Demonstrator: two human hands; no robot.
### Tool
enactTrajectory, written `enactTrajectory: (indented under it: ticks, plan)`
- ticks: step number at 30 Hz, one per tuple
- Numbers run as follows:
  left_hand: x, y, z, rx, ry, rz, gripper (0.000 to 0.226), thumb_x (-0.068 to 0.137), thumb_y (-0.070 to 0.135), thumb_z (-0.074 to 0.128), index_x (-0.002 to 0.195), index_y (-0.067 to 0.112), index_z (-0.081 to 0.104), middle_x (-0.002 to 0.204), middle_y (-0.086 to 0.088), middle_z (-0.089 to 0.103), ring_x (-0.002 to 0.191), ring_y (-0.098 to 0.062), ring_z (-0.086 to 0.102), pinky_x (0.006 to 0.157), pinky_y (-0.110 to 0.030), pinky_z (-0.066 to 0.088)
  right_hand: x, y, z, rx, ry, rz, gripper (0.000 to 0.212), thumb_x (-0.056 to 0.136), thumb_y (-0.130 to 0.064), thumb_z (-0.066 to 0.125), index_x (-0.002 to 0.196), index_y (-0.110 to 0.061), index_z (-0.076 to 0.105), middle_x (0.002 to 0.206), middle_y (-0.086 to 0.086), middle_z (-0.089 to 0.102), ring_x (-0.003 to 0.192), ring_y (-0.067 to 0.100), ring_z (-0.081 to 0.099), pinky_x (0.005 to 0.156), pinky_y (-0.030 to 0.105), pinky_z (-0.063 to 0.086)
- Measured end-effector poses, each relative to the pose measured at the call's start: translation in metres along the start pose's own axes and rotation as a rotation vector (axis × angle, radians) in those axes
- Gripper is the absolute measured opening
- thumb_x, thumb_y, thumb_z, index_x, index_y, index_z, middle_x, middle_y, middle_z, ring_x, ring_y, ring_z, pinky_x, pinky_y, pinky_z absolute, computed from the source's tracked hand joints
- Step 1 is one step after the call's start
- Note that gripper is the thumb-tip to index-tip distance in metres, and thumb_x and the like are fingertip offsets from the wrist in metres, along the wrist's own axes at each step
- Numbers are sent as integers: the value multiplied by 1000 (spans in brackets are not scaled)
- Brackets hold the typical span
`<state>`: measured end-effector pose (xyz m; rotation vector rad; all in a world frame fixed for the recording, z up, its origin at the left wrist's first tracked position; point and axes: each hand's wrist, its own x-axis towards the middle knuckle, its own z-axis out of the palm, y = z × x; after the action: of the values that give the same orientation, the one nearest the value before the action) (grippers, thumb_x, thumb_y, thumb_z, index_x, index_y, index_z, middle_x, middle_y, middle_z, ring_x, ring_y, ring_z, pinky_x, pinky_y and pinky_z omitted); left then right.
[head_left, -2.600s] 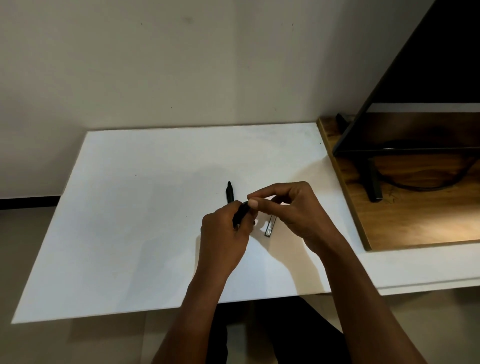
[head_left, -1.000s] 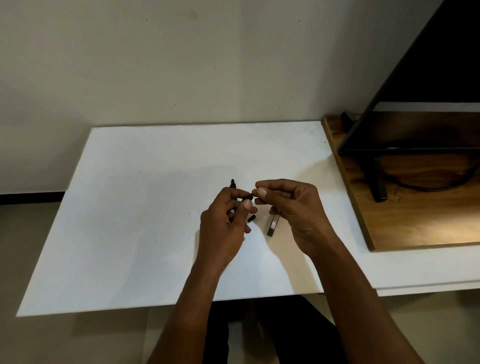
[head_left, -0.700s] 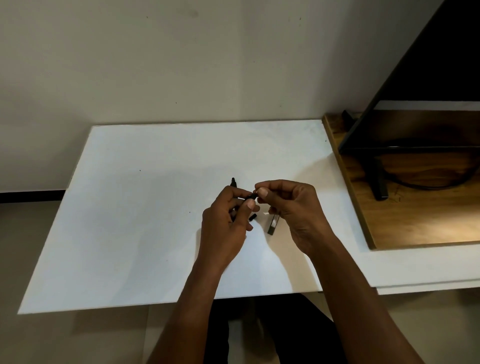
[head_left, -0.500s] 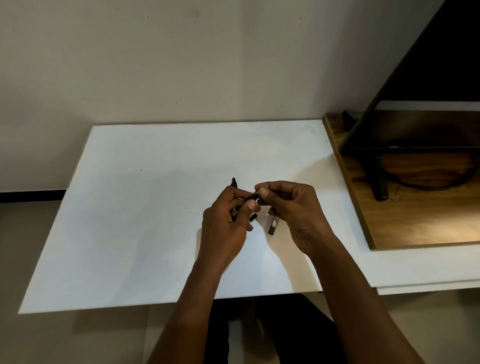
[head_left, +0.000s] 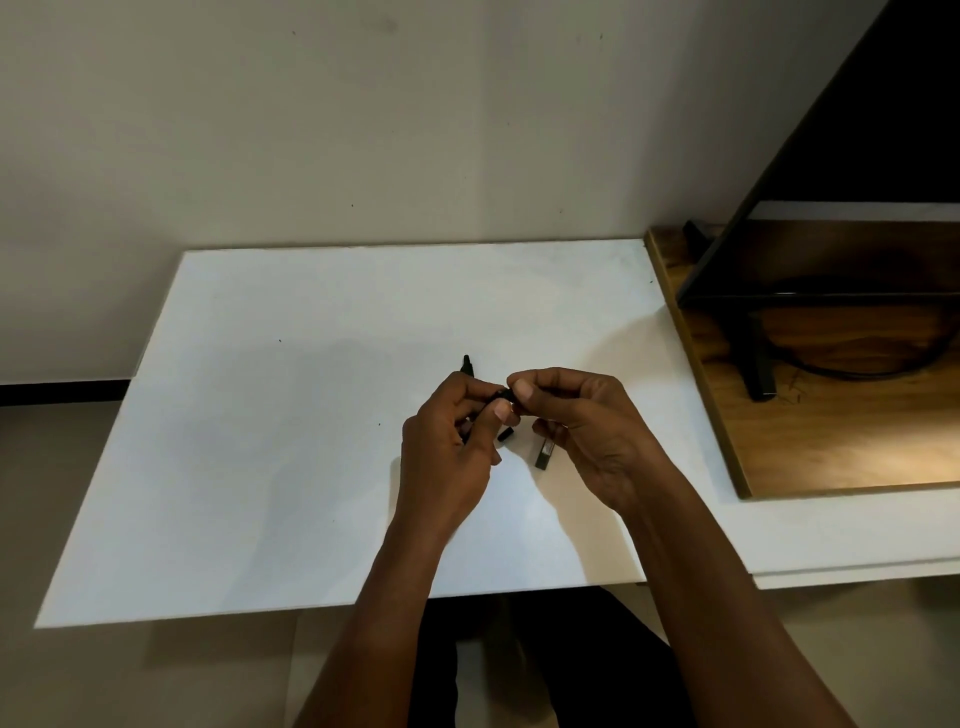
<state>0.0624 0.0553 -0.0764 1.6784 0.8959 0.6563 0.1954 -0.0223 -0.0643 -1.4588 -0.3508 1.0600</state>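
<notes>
Both hands meet above the middle of the white tabletop. My left hand grips a short black pen-like piece, most of it hidden by the fingers. My right hand pinches the end of that piece between thumb and forefinger. Under the hands a small black cap lies on the table. Just right of it lies a slim dark case with a pale label. The tip of another black pen sticks out behind my left hand.
A wooden board lies on the table at the right. It carries a dark screen on a black stand, with a black cable behind. A plain wall rises behind the table, and my legs are below its front edge.
The hands have stayed together over the same spot, fingers shifting slightly on the black piece. Since 2.6 s ago a small black cap has appeared on the table beneath them.
</notes>
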Motion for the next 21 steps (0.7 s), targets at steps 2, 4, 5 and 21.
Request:
enactTrajectory:
  ticks: [2, 4, 5, 21]
  plan:
    - [0, -1, -1, 7, 2, 0, 3, 96, 17, 65, 94, 19, 66, 83, 5, 77, 57, 1, 66, 50, -12, 48, -1, -1, 0, -27, 2, -15, 9, 85, -13, 76, 92, -13, 80, 91, 6, 80, 85, 15, 74, 80, 33, 48]
    - [0, -2, -2, 38, -2, 2, 2, 95, 19, 66, 95, 19, 67, 83, 6, 78, 57, 1, 66, 52, -15, 50, -1, -2, 0, -60, 11, -28, 10, 84, -13, 77, 93, -13, 81, 91, 7, 80, 84, 15, 75, 80, 34, 49]
    - [0, -2, -2, 52, -3, 4, 2, 95, 20, 66, 95, 19, 67, 83, 6, 78, 57, 0, 66, 54, -16, 50, -1, -2, 0, -80, 16, -35, 11, 84, -13, 77, 93, -13, 81, 90, 7, 81, 85, 15, 75, 81, 35, 50]
    - [4, 0, -12, 15, 21, 23, 23, 103, 18, 52, 118, 30, 66, 80, 8, 75, 51, -10, 58, 58, -20, 50, 3, 8, 7, -1080, -5, -316, 14, 79, -25, 80, 92, -29, 82, 91, -7, 74, 89, 14, 61, 75, 33, 50]
